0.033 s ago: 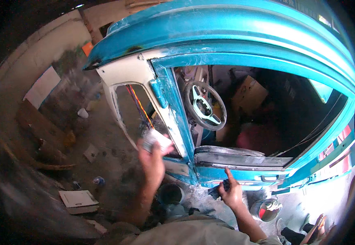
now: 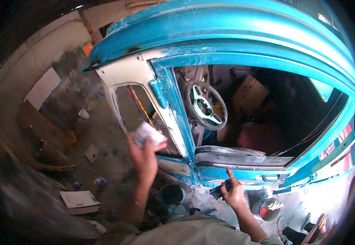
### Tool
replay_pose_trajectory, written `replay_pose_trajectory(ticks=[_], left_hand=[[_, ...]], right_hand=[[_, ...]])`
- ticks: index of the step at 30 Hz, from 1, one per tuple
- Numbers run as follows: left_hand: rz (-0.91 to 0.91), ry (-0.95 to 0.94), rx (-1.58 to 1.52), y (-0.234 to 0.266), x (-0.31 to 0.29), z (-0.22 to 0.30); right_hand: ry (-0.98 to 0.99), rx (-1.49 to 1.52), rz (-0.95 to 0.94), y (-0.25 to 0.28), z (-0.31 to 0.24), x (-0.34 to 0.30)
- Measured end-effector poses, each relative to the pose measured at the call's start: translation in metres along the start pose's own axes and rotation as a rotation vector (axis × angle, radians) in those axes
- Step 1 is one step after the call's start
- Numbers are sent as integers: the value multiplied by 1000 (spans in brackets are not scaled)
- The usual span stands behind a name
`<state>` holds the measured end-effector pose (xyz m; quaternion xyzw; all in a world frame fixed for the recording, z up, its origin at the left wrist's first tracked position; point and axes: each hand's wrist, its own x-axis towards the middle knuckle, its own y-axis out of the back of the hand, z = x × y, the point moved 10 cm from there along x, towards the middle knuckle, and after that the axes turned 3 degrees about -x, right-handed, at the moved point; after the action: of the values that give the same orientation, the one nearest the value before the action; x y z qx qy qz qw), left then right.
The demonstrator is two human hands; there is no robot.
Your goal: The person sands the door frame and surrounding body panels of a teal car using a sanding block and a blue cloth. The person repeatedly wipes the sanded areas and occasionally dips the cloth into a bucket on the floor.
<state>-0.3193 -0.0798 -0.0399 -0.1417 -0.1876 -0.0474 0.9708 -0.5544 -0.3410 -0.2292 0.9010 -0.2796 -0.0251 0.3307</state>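
My left hand (image 2: 144,155) is closed around a white folded pad (image 2: 148,133), in front of the small front window opening of a blue vehicle cab (image 2: 242,28). Cream bare patches mark the window's frame (image 2: 167,122); whether the pad touches it I cannot tell. Lower down, beside the blue door (image 2: 253,173), my right hand (image 2: 234,194) grips a small dark object (image 2: 217,192) whose kind is unclear. Its index finger points up toward the door's ledge. Orange and dark wires (image 2: 138,104) hang through the small opening, partly behind the pad.
Inside the cab are a steering wheel (image 2: 205,105) and a cardboard box (image 2: 250,93). Below the door stand a bucket (image 2: 267,210) and a dark pail (image 2: 172,194). A white box-like thing (image 2: 79,200) lies on the floor at left. Another person's limbs (image 2: 318,226) show at lower right.
My left hand has shifted left and slightly up with the white pad, away from the slanted frame. My right hand stays almost in place.
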Motion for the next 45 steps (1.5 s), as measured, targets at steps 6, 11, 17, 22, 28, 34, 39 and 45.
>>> replay_pose_trajectory(ticks=[6, 11, 17, 22, 28, 34, 39, 45], left_hand=[[-71, -303, 394, -10, 70, 148], [-129, -521, 755, -71, 82, 191], [-177, -344, 716, -88, 91, 192], [-195, -483, 761, -101, 97, 198], [-84, -745, 971, -114, 89, 211], [-262, -584, 975, -121, 93, 199], [-217, -665, 1022, -125, 95, 212], [-253, -504, 834, -116, 98, 193]], right_hand=[[-8, 9, -55, -15, 9, -7], [-36, 47, -11, -17, 27, -18], [2, 73, 81, -13, 32, -26], [-52, 94, 89, -10, 43, -29], [-143, 104, -16, -9, 43, -27], [-105, 115, 12, -14, 53, -32], [-173, 173, 12, -20, 69, -40], [-159, 142, 31, -19, 70, -42]])
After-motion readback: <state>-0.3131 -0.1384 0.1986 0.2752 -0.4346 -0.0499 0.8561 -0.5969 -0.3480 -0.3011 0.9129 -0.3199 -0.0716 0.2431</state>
